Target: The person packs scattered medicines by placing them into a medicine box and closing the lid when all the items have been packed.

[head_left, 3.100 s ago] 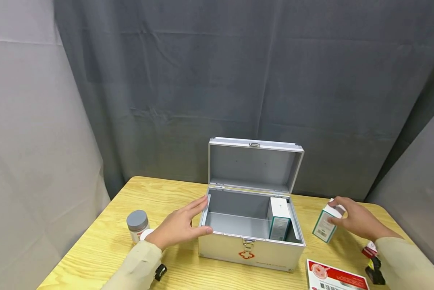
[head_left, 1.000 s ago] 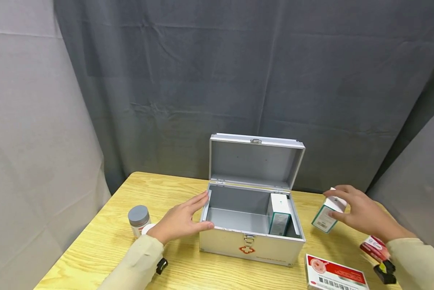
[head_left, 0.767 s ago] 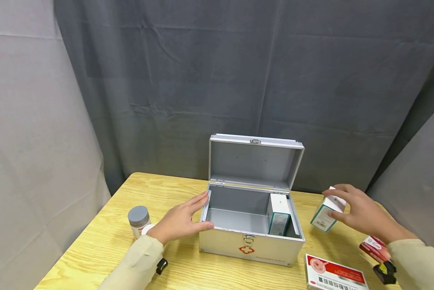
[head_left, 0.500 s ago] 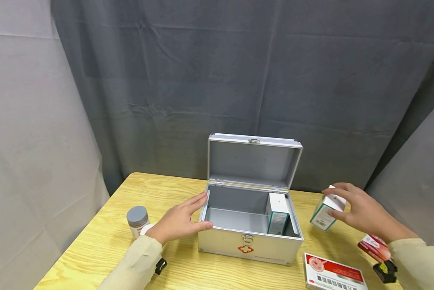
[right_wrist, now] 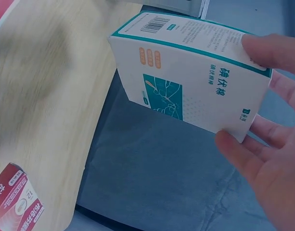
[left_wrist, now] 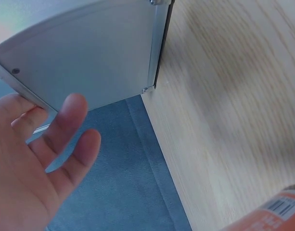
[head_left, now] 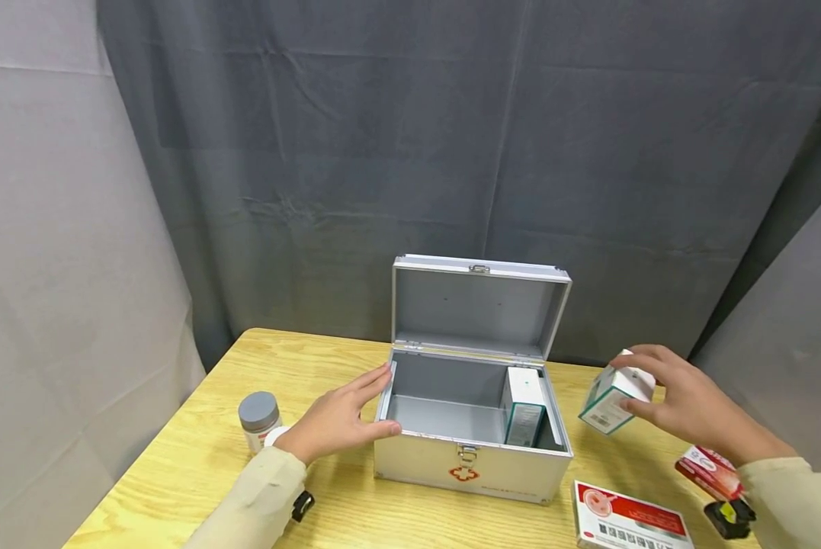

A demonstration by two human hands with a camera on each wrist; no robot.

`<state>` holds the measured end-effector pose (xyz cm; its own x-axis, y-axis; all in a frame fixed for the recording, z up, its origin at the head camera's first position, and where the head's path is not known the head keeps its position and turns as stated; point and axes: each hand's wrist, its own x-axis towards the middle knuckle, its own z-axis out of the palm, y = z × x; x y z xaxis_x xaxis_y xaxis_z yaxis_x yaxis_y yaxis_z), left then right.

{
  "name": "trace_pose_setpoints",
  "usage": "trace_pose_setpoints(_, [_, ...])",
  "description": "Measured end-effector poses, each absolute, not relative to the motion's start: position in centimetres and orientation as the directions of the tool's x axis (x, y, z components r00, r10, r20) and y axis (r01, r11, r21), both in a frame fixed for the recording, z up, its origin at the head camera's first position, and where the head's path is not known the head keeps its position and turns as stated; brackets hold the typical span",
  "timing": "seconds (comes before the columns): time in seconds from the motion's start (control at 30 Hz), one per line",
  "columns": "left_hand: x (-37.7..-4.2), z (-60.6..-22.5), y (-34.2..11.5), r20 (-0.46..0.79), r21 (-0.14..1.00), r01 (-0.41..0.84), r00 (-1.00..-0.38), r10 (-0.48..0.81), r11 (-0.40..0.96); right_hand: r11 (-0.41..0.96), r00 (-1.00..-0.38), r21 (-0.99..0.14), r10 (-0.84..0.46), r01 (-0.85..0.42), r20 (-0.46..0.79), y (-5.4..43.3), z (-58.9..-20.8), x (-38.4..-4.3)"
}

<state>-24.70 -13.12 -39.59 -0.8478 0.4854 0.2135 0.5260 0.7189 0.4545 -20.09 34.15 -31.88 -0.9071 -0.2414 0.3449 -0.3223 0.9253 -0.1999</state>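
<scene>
My left hand (head_left: 335, 423) rests at the left rim of an open silver first-aid case (head_left: 424, 463), fingers extended and thumb at the front edge. In the left wrist view, some fingertips touch the case's edge while the others hang free. By its top end, my right hand (head_left: 681, 400) grips a white and teal carton of iodophor swabs (right_wrist: 200, 82). Tilted, it hangs to the right of the case, its lower end pointing left. A similar white and teal carton (head_left: 525, 404) stands inside the case against the right wall.
A grey-capped jar (head_left: 259, 415) stands left of the case, and a white lid (head_left: 275, 435) shows partly behind the left hand. On the wooden table (head_left: 341, 503), a red and white flat box (head_left: 633, 518) lies front right. A small red box (head_left: 708, 470) sits beside the right wrist.
My right hand has raised the swab carton slightly and tipped its lower end leftward. The left hand stays at the case's rim. The head view has shifted a little.
</scene>
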Motion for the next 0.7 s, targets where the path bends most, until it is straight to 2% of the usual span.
trace_pose_setpoints(0.4, [-24.6,-39.6,-13.1,0.211,0.454,0.519,-0.852,0.479,0.724,0.913,-0.886,-0.216,-0.244,-0.347,0.394,33.5,-31.4,-19.3])
trace_pose_setpoints(0.7, [-24.6,-39.6,-13.2,0.200,0.460,0.513,-0.855,0.479,0.724,0.903,-0.813,-0.138,-0.290,-0.408,0.506,33.3,-30.5,-19.3])
